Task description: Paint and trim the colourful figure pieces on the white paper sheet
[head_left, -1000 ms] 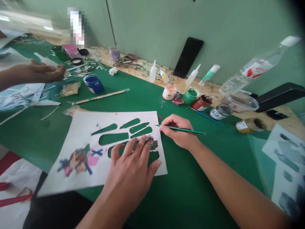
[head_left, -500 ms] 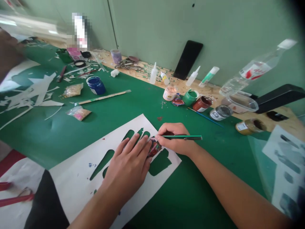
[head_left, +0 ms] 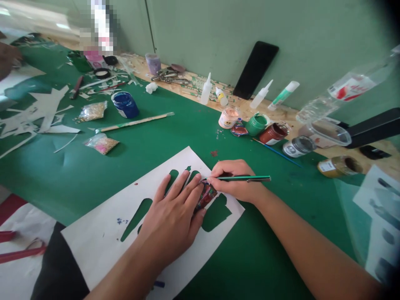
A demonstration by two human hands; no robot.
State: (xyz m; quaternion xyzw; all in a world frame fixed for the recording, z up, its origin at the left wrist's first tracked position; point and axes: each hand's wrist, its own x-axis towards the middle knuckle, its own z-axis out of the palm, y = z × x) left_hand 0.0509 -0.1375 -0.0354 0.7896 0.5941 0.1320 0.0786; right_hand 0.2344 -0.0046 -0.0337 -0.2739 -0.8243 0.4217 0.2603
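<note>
At left on the bench (head_left: 150, 143), white paper scraps (head_left: 40, 110) lie loose, then two small plastic bags (head_left: 102, 143), one blue jar (head_left: 124, 105) and one long brush (head_left: 134, 122). One white sheet (head_left: 103, 237) with several cut-outs lies flat below them, its long axis from 8 to 2 o'clock. The left hand (head_left: 173, 216) rests on it palm down, fingers slightly spread towards 1 o'clock, gripping nothing. Its fingers partly cover one multicoloured piece (head_left: 206, 196) on the sheet's right part; the piece's full axis is hidden. The right hand (head_left: 236, 179), curled shut, pinches one green pen-like tool (head_left: 243, 178), long axis 9 to 3 o'clock, tip towards 9, beside the piece. Five open jars (head_left: 273, 132) curve from 12 to 3 o'clock of that hand; three pointed bottles (head_left: 206, 89) stand farther back.
</note>
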